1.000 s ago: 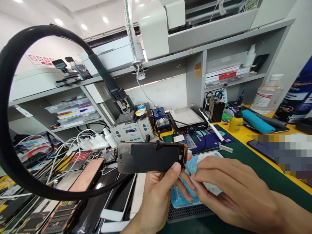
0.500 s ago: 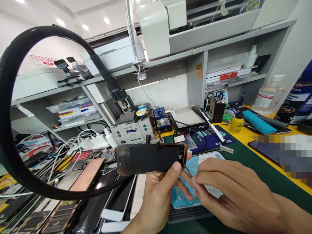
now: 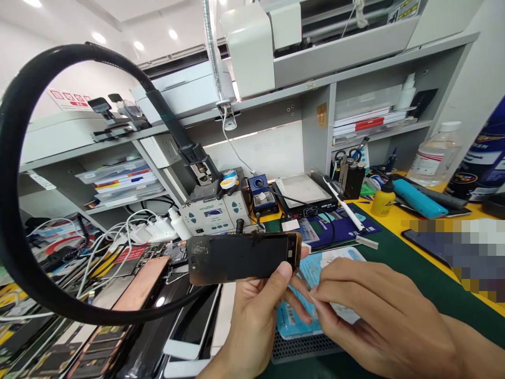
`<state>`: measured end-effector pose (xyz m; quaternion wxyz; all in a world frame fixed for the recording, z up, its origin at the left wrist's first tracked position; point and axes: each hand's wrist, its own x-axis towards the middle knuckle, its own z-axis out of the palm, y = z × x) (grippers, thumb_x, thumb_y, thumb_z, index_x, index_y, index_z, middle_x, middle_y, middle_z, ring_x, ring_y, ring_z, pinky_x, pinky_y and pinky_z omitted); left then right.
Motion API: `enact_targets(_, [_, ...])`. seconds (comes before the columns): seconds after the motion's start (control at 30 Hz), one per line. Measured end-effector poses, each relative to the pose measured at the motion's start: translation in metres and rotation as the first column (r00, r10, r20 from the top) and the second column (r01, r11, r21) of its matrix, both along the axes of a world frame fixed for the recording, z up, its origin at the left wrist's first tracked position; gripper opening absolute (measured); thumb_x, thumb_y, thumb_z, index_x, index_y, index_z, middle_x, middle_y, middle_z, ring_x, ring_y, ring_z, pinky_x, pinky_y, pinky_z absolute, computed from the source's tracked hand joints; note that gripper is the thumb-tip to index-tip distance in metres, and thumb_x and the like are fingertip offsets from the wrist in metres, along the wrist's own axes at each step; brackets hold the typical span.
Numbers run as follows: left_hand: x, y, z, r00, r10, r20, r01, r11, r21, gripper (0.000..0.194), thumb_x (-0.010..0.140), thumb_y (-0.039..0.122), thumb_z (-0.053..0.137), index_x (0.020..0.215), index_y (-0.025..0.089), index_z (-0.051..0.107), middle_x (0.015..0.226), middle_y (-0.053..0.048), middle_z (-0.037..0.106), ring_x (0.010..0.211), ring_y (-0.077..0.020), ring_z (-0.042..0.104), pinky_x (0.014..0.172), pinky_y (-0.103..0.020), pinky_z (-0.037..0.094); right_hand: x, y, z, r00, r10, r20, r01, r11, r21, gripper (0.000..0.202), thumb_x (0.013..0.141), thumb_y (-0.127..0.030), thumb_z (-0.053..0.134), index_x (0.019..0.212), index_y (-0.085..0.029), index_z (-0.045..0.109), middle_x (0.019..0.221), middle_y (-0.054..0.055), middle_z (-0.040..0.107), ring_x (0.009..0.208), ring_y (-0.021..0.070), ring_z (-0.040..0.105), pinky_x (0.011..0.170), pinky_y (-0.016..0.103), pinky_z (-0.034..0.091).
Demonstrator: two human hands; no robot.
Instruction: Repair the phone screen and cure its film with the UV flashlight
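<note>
My left hand (image 3: 256, 321) grips a phone screen (image 3: 244, 258) by its right end, thumb on the front and fingers behind. The screen lies sideways in the air, dark in the middle, with a worn, speckled left end. Close to its lower right corner, my right hand (image 3: 382, 310) pinches a thin, blade-like tool (image 3: 303, 276) between thumb and fingers. The blade's tip meets the screen's edge, though whether it sits under the edge I cannot tell. Beneath the hands is a blue-and-white packet (image 3: 288, 327) on a dark perforated pad (image 3: 307, 348).
A thick black hose (image 3: 8, 184) loops across the left side. Several phones and parts cover the bench's left, including a pink-backed phone (image 3: 142, 281). Behind stand a grey control station (image 3: 215, 213) and a flat heating plate (image 3: 302, 189). A yellow bottle (image 3: 382, 200) stands at right.
The phone screen has shifted very slightly to the left. Both hands keep nearly the same pose, with the blade-like tool still at the screen's corner.
</note>
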<state>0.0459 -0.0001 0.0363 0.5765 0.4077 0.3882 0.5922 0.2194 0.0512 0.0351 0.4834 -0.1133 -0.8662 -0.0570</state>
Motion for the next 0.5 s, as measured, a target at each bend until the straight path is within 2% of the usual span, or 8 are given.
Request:
enact_targets(0.27, [0.0009, -0.0016, -0.0022, 1.0, 0.008, 0.011, -0.008, 1.0, -0.011, 0.035, 0.097, 0.033, 0.06, 0.116, 0.006, 0.07, 0.074, -0.009, 0.074, 0.051, -0.0108, 0.062, 0.055, -0.023, 0.047, 0.0006, -0.0016, 0.0018, 1.0, 0.001, -0.007, -0.001, 1.0, -0.001, 0.012, 0.089, -0.005, 0.061, 0.095, -0.015, 0.062, 0.081, 0.005, 0.071, 0.078, 0.0159, 0.067, 0.072, 0.029, 0.053])
enact_targets(0.5, [0.0009, -0.0002, -0.0005, 1.0, 0.013, 0.008, -0.013, 1.0, -0.007, 0.036, 0.098, 0.033, 0.059, 0.12, 0.007, 0.069, 0.069, -0.006, 0.071, 0.051, -0.0112, 0.062, 0.055, -0.023, 0.047, -0.0005, -0.0004, -0.0008, 1.0, 0.008, -0.016, -0.009, 1.0, -0.016, 0.012, 0.088, -0.004, 0.063, 0.094, -0.014, 0.063, 0.08, 0.004, 0.07, 0.079, 0.0162, 0.067, 0.073, 0.029, 0.053])
